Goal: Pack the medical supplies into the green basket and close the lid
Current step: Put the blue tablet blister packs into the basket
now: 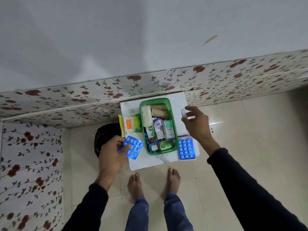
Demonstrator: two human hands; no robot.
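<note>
The green basket stands open on a small white table, filled with bandage rolls, bottles, a white box and foil packs. My left hand holds a blue blister pack just left of the basket. To the right of the basket, my right hand pinches a small white item above the table. A second blue blister pack lies on the table at the basket's right front. A pack of cotton buds and a green packet lie left of the basket. No lid is visible.
The table stands against a wall with flowered panels. A black bag sits on the tiled floor left of the table. My bare feet stand just in front of the table.
</note>
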